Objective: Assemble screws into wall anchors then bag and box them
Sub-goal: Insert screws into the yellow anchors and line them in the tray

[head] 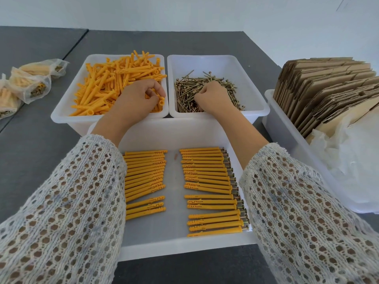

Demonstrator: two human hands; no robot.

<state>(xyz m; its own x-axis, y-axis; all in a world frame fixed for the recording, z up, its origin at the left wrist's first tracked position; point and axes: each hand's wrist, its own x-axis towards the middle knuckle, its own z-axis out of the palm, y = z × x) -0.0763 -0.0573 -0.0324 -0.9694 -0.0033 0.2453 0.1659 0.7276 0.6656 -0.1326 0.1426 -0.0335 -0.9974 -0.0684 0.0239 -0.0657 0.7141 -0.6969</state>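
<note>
Wall anchors (114,87) lie heaped in the left white bin (61,114) and loose screws (190,89) in the bin (258,111) beside it; the left hand (137,99) is curled down among the anchors and the right hand (213,95) is fisted in the screws, though whether either has a piece yet cannot be told. Judged risks: a blind grab lifts several tangled screws or none; sharp points may prick the fingers; a sleeve (71,201) reaching over the near tray (174,247) could scatter the two rows of assembled anchors (207,181).

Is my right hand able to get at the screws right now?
Probably yes. Your right hand already sits curled in the open bin, among the loose screws, with nothing covering them.
</note>
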